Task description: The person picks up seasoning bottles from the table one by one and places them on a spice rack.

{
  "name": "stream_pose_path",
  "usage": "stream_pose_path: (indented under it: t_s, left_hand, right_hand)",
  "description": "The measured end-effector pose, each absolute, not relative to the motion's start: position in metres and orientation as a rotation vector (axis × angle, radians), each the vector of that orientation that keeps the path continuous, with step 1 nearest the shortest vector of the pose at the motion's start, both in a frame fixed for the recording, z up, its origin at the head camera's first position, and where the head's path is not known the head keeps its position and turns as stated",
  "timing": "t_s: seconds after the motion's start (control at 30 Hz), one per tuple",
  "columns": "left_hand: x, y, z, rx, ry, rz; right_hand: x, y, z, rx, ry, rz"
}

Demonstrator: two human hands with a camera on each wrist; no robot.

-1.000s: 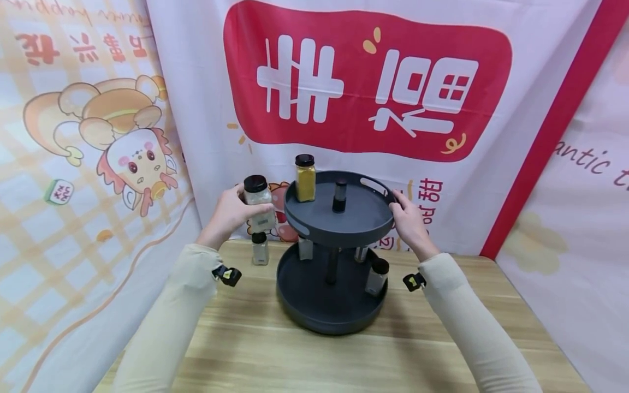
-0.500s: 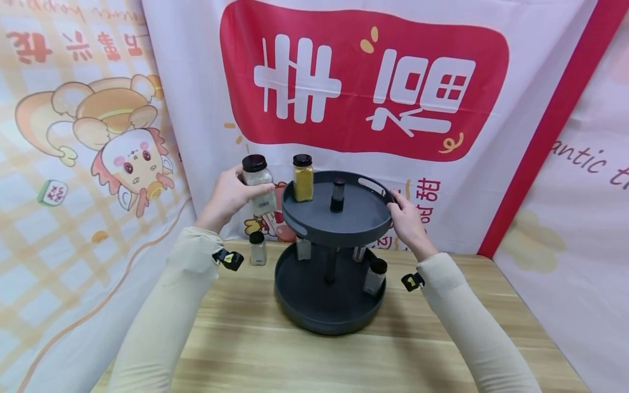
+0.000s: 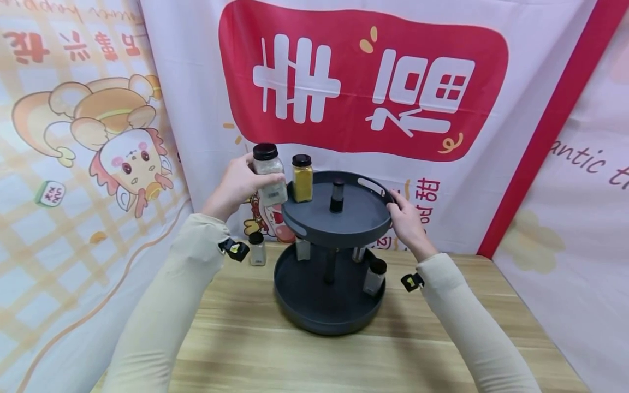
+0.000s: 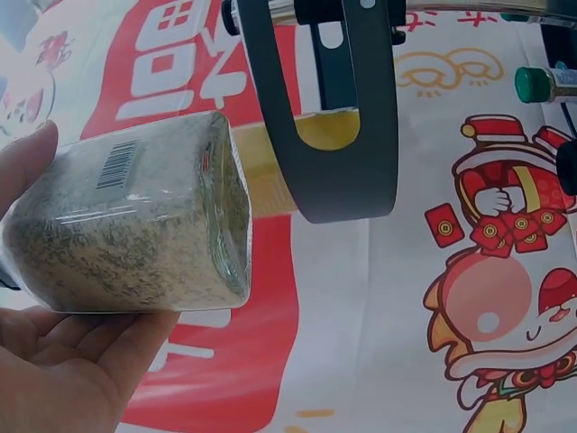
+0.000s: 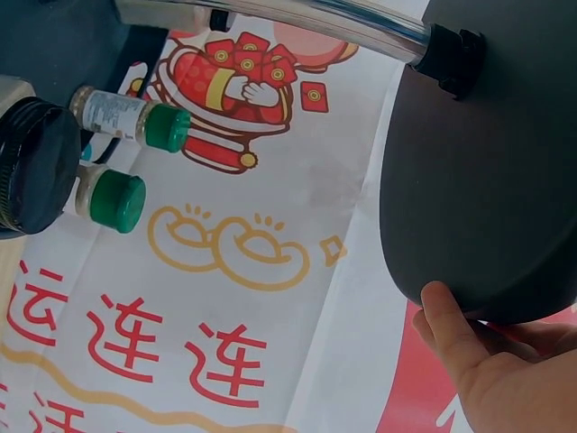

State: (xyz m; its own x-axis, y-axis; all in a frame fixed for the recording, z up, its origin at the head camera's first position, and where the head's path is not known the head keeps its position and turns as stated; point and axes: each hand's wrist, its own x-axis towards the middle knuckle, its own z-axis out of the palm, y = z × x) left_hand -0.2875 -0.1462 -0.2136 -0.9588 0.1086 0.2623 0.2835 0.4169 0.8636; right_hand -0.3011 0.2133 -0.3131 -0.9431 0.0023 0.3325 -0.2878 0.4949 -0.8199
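Note:
A square glass spice jar [image 3: 270, 177] with a black lid is gripped by my left hand [image 3: 238, 184], held up beside the left rim of the stand's dark grey upper tray [image 3: 356, 221]. The left wrist view shows pale, flecked contents through its glass [image 4: 135, 225] and a barcode label. On that tray's left side stands a jar of yellow powder [image 3: 302, 184], just right of the held jar. My right hand [image 3: 409, 221] holds the tray's right rim by the handle slot. From below, in the right wrist view, its thumb lies against the tray's underside [image 5: 487, 189].
The lower tray [image 3: 319, 311] bears several jars, among them a black-lidded one [image 3: 374, 279] at the right and green-capped ones [image 5: 117, 200] behind. A small black-lidded jar [image 3: 257, 252] stands on the wooden table [image 3: 245, 338] left of the stand. Printed cloths hang around.
My left hand has raised the spice jar from beside the tray to above its rim level, then moved it right toward the yellow jar. The right hand keeps its hold.

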Motion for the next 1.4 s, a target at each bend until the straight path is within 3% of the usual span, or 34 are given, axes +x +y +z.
stream_pose_path:
  t_s: [1.4]
  left_hand:
    - [-0.302, -0.108, -0.225, -0.504, -2.679, -1.443]
  right_hand:
    - [-0.300, 0.214, -0.313, 0.223, -2.459, 1.454]
